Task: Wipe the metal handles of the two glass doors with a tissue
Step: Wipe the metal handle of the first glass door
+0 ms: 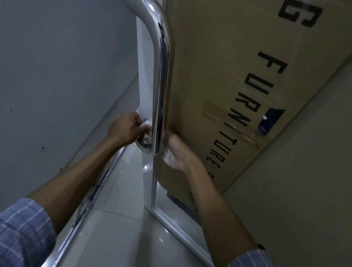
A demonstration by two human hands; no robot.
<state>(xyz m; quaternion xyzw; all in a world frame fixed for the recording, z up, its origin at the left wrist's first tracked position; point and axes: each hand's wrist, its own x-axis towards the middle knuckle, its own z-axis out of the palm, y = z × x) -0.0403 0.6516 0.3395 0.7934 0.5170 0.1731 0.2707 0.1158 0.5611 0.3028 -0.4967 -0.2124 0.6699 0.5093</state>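
Handle, polished metal, runs upright along the glass door's edge. Tissue sits bunched at its lower bend. Left hand curls fingers round that bend and tissue; right hand looks loosely open, touching the bar's far side. Judged step: wiping the lower end. Next: an upward stroke along the bar. Cardboard box stands behind the glass.

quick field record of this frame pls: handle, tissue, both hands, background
handle: polished curved metal bar handle on the glass door edge, upright
tissue: white crumpled tissue at the handle's lower bend
left hand: left hand grips the tissue against the lower mount
right hand: right hand beyond the glass, fingers reaching toward the bar; contact unclear
background: brown cardboard box printed FURNITURE, behind the glass
floor: white glossy tiles
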